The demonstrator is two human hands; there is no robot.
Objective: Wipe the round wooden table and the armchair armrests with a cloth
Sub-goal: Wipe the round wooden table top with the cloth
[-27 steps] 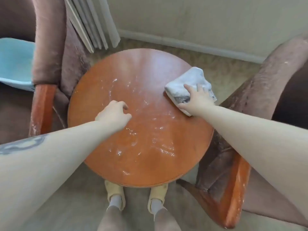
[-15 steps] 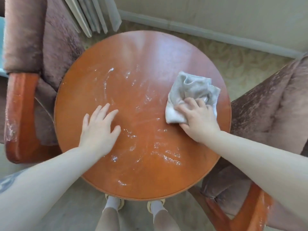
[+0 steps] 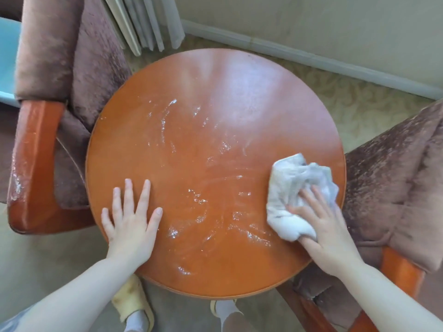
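Note:
A round wooden table (image 3: 215, 97) fills the middle of the view, its top streaked with wet smears. A crumpled white cloth (image 3: 291, 188) lies near the table's right edge. My right hand (image 3: 321, 226) presses on the cloth with fingers spread over it. My left hand (image 3: 130, 219) lies flat on the tabletop at the near left, fingers straight. An armchair's wooden armrest (image 3: 31, 164) stands to the left of the table. Another armrest (image 3: 400, 271) shows at the lower right.
Brown upholstered armchairs (image 3: 72, 56) flank the table on both sides, the right one (image 3: 395, 168) touching the table's rim. Folded slats (image 3: 143, 22) lean in the far corner by the wall and baseboard (image 3: 311, 56). My slippered feet (image 3: 134, 303) stand on carpet under the near rim.
My right hand has dragged the cloth toward me and toward the right rim. My left hand went from curled to flat on the top. The camera has moved nearer over the table.

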